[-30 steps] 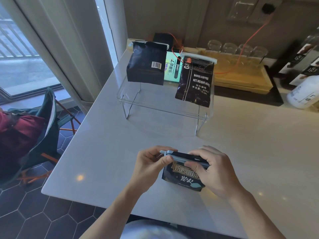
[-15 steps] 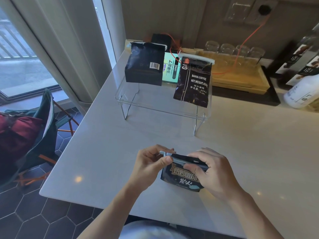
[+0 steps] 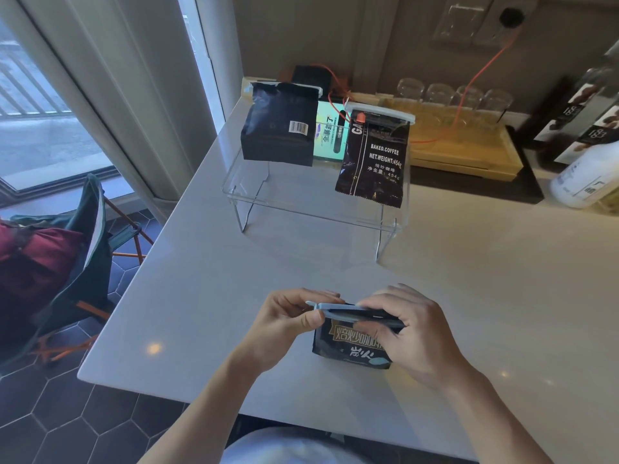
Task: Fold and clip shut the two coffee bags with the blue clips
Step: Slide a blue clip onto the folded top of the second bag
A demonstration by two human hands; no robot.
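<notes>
A small dark coffee bag (image 3: pixel 348 346) with gold lettering stands on the white table (image 3: pixel 469 296) near its front edge. A pale blue clip (image 3: pixel 338 311) lies along the bag's folded top. My left hand (image 3: pixel 288 321) pinches the clip's left end. My right hand (image 3: pixel 407 329) presses over the clip's right part and the bag's top. Two more dark coffee bags stand on a clear stand (image 3: pixel 311 209) farther back: a black bag with a barcode (image 3: pixel 279 128) and a bag printed BAKED.COFFEE (image 3: pixel 375 162), each with a pale clip across its top.
A phone with a lit screen (image 3: pixel 330 135) stands behind the two bags. A wooden tray (image 3: pixel 465 155) with several glasses sits at the back. A white bottle (image 3: pixel 586 179) stands at the far right. A folding chair (image 3: pixel 80 262) is left of the table.
Both hands and the small bag have stayed in place; the fingers have shifted slightly on the clip. The head camera has tilted a little.
</notes>
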